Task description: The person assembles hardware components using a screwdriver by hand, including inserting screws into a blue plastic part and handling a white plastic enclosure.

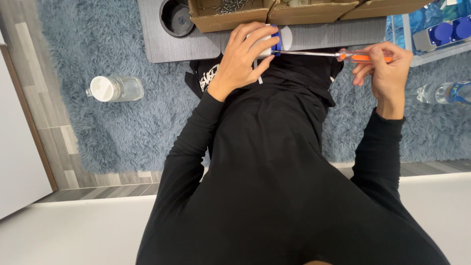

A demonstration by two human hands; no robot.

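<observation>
Head view, looking straight down: the left hand [240,59] is wrapped around a small white-and-blue part [271,43], fingers clamped over it, right at the near edge of the grey bench [196,46]. The right hand [387,73] is closed on the orange-handled screwdriver [343,55], its metal shaft running level across to the part, tip meeting the blue end. Behind the part, cardboard boxes [230,17] sit on the bench, one holding screws. Left of the part, a clear jar with a white lid [114,89] lies on the blue shaggy rug [117,127]. Right of the part, a clear bin [436,34] with blue pieces, and a water bottle [444,92].
</observation>
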